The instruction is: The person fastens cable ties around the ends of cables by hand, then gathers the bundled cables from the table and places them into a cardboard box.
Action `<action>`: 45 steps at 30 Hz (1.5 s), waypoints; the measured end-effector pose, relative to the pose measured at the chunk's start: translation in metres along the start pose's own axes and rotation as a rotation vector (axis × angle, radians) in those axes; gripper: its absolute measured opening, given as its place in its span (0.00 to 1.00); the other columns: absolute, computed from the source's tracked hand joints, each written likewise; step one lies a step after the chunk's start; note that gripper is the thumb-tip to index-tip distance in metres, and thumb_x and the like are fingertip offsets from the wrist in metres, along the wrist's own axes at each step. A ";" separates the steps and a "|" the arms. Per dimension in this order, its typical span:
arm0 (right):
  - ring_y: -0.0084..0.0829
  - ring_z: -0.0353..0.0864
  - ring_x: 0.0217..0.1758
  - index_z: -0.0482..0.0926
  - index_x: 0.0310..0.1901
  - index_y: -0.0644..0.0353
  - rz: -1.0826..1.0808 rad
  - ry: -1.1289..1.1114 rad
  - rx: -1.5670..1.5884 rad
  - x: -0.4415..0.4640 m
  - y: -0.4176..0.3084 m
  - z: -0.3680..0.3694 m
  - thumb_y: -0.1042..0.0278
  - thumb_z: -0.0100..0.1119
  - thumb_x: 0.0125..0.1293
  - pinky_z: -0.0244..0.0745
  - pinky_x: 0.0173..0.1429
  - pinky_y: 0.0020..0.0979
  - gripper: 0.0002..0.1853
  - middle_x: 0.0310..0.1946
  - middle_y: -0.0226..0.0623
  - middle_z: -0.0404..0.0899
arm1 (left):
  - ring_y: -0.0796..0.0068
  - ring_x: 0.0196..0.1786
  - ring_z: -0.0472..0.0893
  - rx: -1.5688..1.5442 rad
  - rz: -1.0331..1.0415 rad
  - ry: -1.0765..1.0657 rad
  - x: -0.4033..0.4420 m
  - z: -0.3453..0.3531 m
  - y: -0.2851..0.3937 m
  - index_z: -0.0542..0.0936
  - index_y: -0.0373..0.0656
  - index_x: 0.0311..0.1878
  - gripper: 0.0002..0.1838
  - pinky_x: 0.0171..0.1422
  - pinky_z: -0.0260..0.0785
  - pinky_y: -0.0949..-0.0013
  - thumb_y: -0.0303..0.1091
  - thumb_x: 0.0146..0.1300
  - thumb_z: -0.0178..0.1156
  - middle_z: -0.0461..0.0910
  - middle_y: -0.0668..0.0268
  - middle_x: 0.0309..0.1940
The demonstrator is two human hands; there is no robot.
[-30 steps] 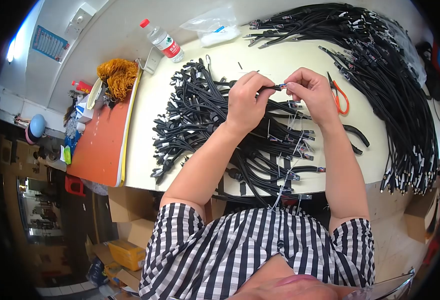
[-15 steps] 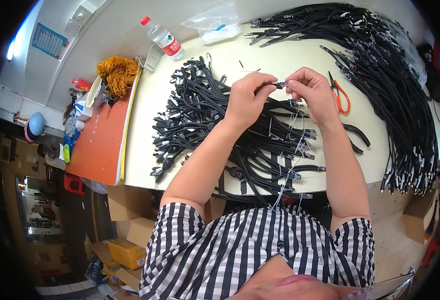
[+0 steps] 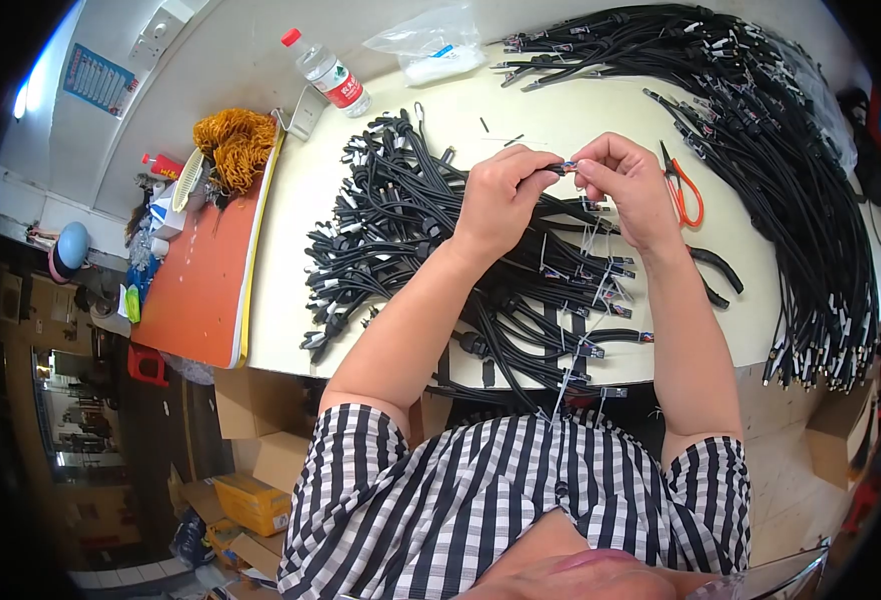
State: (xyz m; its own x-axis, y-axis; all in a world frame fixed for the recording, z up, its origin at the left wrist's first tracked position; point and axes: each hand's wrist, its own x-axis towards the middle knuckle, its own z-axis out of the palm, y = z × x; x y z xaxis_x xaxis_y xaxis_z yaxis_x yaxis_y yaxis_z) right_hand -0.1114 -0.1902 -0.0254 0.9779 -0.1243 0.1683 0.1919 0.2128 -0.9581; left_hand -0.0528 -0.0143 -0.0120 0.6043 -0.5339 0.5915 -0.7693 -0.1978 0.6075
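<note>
Over the far middle of the table, my left hand (image 3: 507, 190) pinches a black cable (image 3: 559, 169) close to its end. Thin coloured wires (image 3: 570, 167) show where that end comes out of the fingers. My right hand (image 3: 623, 185) is closed at the wire end, thumb and forefinger pressed together on it; the exact grip is too small to make out. Beneath my left hand and forearm spreads a heap of black cables (image 3: 391, 225), several with white-tagged ends at the left. Their connector ends (image 3: 591, 351) point right, with pale ties among them.
Orange-handled pliers (image 3: 683, 190) lie right of my right hand, with a black-handled tool (image 3: 718, 272) nearer. A large cable bundle (image 3: 761, 200) curves along the right side. At the back stand a water bottle (image 3: 329, 75) and a plastic bag (image 3: 431, 55). An orange board (image 3: 201, 280) is at left.
Both hands stay nearly in place, the left shifting very slightly right with the cable. More of the coloured wires shows between the fingertips.
</note>
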 end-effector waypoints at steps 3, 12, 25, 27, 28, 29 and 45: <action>0.15 0.74 0.28 0.80 0.37 0.63 -0.008 0.020 -0.028 -0.001 0.000 0.001 0.74 0.59 0.64 0.68 0.33 0.16 0.03 0.26 0.29 0.79 | 0.67 0.28 0.79 -0.050 -0.006 0.063 -0.001 0.003 0.003 0.83 0.38 0.38 0.09 0.31 0.70 0.69 0.24 0.52 0.68 0.79 0.61 0.28; 0.14 0.73 0.28 0.80 0.37 0.64 -0.018 -0.008 -0.053 -0.003 -0.005 0.006 0.76 0.59 0.63 0.68 0.33 0.16 0.03 0.26 0.29 0.79 | 0.67 0.27 0.79 -0.001 -0.025 0.024 -0.001 -0.002 0.002 0.84 0.38 0.37 0.08 0.31 0.70 0.69 0.24 0.52 0.68 0.81 0.61 0.27; 0.18 0.73 0.32 0.81 0.40 0.65 -0.223 0.017 -0.433 -0.010 -0.014 0.020 0.78 0.59 0.62 0.69 0.37 0.22 0.05 0.30 0.28 0.79 | 0.63 0.29 0.80 0.024 -0.076 -0.035 0.003 -0.008 0.001 0.84 0.37 0.36 0.06 0.34 0.71 0.66 0.24 0.53 0.67 0.81 0.59 0.27; 0.20 0.74 0.32 0.80 0.39 0.66 -0.316 -0.005 -0.497 -0.007 -0.007 0.017 0.80 0.59 0.61 0.70 0.38 0.24 0.05 0.30 0.30 0.78 | 0.61 0.29 0.81 0.035 -0.045 -0.037 0.001 -0.007 0.000 0.84 0.37 0.35 0.06 0.35 0.71 0.66 0.24 0.52 0.66 0.81 0.58 0.27; 0.23 0.75 0.33 0.79 0.39 0.66 -0.410 -0.026 -0.561 -0.007 -0.003 0.015 0.82 0.59 0.60 0.70 0.38 0.26 0.05 0.30 0.32 0.77 | 0.61 0.29 0.81 0.033 -0.048 -0.037 0.000 -0.006 -0.001 0.84 0.37 0.35 0.06 0.35 0.71 0.66 0.24 0.52 0.66 0.81 0.58 0.27; 0.23 0.75 0.33 0.79 0.39 0.66 -0.407 -0.028 -0.562 -0.007 -0.002 0.013 0.82 0.59 0.60 0.70 0.38 0.26 0.05 0.30 0.32 0.77 | 0.63 0.29 0.81 0.028 -0.053 -0.047 -0.001 -0.006 -0.003 0.85 0.37 0.36 0.07 0.35 0.71 0.66 0.24 0.53 0.66 0.82 0.58 0.28; 0.23 0.77 0.37 0.78 0.37 0.68 -0.427 -0.019 -0.463 -0.004 0.005 0.015 0.85 0.59 0.60 0.72 0.44 0.24 0.04 0.32 0.34 0.79 | 0.86 0.30 0.76 -0.536 -0.491 -0.050 -0.004 -0.011 -0.003 0.82 0.35 0.37 0.03 0.34 0.67 0.80 0.21 0.59 0.64 0.82 0.70 0.28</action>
State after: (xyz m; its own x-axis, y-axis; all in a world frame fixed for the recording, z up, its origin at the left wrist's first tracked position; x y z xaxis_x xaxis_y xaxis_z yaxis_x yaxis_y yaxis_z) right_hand -0.1129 -0.1743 -0.0279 0.8252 -0.0879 0.5580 0.5137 -0.2942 -0.8060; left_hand -0.0509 -0.0024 -0.0100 0.8338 -0.5262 0.1673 -0.1974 -0.0012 0.9803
